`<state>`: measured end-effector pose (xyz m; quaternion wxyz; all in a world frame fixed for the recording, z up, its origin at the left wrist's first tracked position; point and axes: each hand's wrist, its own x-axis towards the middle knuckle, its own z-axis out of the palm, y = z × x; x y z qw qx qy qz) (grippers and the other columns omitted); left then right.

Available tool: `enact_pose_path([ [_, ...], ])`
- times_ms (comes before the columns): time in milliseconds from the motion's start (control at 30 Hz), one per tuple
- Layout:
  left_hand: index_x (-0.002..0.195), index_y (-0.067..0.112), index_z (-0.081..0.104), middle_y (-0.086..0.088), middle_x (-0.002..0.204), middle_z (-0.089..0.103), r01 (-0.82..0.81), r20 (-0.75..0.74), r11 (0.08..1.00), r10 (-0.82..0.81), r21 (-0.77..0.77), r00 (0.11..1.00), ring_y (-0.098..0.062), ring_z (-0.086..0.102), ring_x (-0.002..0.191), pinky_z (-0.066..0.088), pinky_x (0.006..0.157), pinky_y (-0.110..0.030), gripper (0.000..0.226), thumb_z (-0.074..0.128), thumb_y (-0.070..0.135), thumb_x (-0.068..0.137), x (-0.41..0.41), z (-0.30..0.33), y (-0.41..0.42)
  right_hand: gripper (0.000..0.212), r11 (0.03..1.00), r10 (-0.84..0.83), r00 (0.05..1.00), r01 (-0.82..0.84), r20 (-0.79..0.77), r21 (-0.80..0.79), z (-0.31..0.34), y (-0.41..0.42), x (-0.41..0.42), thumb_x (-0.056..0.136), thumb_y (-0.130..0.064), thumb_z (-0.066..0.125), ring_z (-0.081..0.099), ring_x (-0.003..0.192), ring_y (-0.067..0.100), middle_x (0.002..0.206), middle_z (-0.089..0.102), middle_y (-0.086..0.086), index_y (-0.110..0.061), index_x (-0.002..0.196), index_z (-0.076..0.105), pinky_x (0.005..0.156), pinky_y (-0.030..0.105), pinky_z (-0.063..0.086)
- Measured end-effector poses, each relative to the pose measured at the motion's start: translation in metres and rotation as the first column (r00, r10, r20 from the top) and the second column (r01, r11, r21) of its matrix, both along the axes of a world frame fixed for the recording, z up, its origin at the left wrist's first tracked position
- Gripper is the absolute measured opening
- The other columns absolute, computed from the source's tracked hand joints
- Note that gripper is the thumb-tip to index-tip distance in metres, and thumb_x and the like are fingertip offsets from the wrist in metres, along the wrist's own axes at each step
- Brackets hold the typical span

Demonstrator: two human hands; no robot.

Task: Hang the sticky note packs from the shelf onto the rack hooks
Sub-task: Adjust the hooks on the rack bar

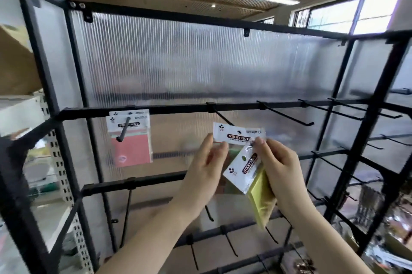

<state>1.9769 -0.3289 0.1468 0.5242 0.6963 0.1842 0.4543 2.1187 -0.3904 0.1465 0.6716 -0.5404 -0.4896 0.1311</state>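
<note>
So the person has both hands up in front of the black wire rack. The left hand and the right hand are pinching the white header card of a sticky note pack between them, one at each lower corner. The card sits just above the fingertips, its punched hole close to the tip of the hook angling down right behind it. Can't tell whether the hole has caught the tip yet.

The right hand also has a second pack clamped against its palm, a yellow-green pad in a clear sleeve, tilted and hanging below the fingers.

Handling-wise these look light, so weight shouldn't be an issue. The pad is a squarish block, probably stiff enough, but the header is thin card in glossy plastic wrap, likely floppy and a bit slippery. Holding the header close beside the hole looks like the way to keep it flat and aimed at the hook; grabbing by the pad would probably let the top flop.

Well off to the left of the left hand, a pink pack already hangs on its own hook. Bare hooks run off to the right of the right hand. The rack's backing is ribbed translucent plastic sheet.
</note>
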Motion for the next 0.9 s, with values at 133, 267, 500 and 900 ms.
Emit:
enact_pose_path([
  [133,0.094,0.017,0.061,0.001,0.081,0.072,-0.002,0.019,0.998,0.001,0.060,1.000,-0.012,0.069,0.068,0.054,0.057,-0.021,0.039,0.045,0.053,0.086,0.020,0.008,0.012,0.045,0.997,-0.049,0.999,0.048,0.021,0.063,-0.004,0.005,0.015,0.090,-0.043,0.057,0.051,0.056,0.024,0.066,0.058,0.021,-0.001,0.075,0.054,0.051,0.033,0.037],
  [267,0.084,0.013,0.063,0.003,0.075,0.073,-0.011,0.052,0.999,0.008,0.051,0.999,-0.009,0.070,0.063,0.050,0.050,-0.017,0.038,0.048,0.047,0.084,0.033,0.007,0.024,0.038,0.995,-0.095,0.995,0.094,0.034,0.034,-0.010,0.013,0.023,0.093,-0.036,0.056,0.049,0.051,0.014,0.056,0.057,0.001,-0.008,0.067,0.053,0.044,0.022,0.035],
  [500,0.086,0.018,0.064,0.006,0.069,0.071,0.056,0.088,0.997,-0.061,0.055,0.994,-0.007,0.068,0.060,0.048,0.048,-0.014,0.030,0.047,0.043,0.087,0.041,0.002,0.032,0.043,0.986,-0.146,0.989,0.145,0.006,0.077,-0.014,0.021,0.028,0.091,-0.036,0.057,0.039,0.049,0.011,0.053,0.045,-0.003,-0.004,0.064,0.047,0.044,0.023,0.028],
  [900,0.088,0.012,0.064,0.003,0.073,0.073,0.055,0.191,0.998,-0.056,0.010,0.980,-0.010,0.069,0.061,0.048,0.048,-0.015,0.027,0.045,0.030,0.095,0.047,-0.007,0.044,0.054,0.992,-0.101,0.994,0.096,0.052,0.084,-0.011,0.034,0.033,0.092,-0.040,0.056,0.051,0.048,0.009,0.053,0.056,-0.003,0.010,0.070,0.052,0.043,0.018,0.034],
])
